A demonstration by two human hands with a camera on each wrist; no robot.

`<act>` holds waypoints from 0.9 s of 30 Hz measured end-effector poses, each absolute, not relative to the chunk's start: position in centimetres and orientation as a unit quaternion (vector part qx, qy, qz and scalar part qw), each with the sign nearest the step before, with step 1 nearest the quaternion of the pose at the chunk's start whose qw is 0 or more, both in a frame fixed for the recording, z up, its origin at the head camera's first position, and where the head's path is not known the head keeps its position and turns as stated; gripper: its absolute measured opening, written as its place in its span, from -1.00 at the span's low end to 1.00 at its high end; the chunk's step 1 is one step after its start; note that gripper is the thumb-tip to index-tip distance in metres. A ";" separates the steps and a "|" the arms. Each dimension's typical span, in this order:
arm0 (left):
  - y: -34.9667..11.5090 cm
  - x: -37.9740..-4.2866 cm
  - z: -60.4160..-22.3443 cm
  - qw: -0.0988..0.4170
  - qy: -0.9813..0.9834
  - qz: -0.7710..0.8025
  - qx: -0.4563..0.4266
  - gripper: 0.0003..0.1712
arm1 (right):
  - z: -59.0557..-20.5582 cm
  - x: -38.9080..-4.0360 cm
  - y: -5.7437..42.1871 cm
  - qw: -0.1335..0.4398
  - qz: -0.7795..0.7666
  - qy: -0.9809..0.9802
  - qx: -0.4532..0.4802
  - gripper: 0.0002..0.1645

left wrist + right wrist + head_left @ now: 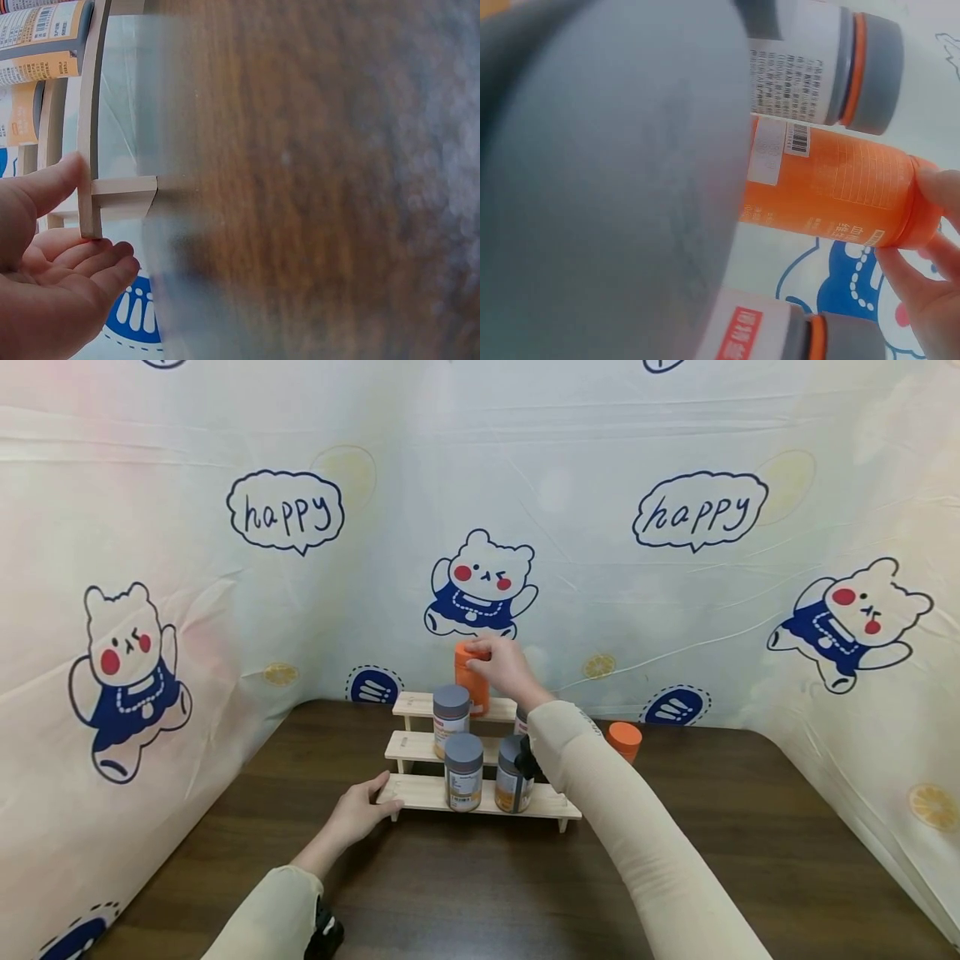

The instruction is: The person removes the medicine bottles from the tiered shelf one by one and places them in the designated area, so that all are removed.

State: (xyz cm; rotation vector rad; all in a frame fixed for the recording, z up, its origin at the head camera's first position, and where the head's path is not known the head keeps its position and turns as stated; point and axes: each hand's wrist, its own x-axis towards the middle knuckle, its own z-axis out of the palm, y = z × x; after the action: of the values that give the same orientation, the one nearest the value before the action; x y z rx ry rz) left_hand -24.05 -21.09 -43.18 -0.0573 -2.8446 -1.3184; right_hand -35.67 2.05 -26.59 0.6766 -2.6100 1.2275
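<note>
My head view is looking forward and down at the wooden rack (420, 791). My wrist views are sitting closer, turned sideways: left sharing the rack's end, right the orange bottle (840, 184).

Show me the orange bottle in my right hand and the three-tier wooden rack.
Orange bottle (844, 184): right wrist view, side of its body.
Three-tier wooden rack (422, 792): head view, bottom tier's bare left part.

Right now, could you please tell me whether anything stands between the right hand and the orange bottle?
Nothing visible does: the right hand grips the orange bottle near its top; a grey-capped bottle merely overlaps its lower part in the head view.
</note>
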 end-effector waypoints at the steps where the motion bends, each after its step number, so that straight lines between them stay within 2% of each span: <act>1: -21.1 -24.1 -43.2 0.003 -0.907 -0.421 -0.018 -0.25 | -26.5 -35.6 2.2 0.090 0.416 -0.875 0.228 -0.61; 11: -21.0 -24.0 -43.1 0.007 -0.906 -0.422 -0.019 -0.24 | -25.5 -35.5 3.7 0.124 0.438 -0.861 0.227 -0.63; 27: -21.0 -24.2 -43.2 0.004 -0.906 -0.422 -0.017 -0.22 | -22.2 -34.0 7.8 0.144 0.497 -0.824 0.229 -0.58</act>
State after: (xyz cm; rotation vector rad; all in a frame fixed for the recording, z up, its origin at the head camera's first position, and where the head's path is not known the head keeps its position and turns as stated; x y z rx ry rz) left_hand -24.18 -21.04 -43.18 -0.0535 -2.8409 -1.3227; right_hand -34.05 7.76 -22.22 0.6615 -2.3757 1.4334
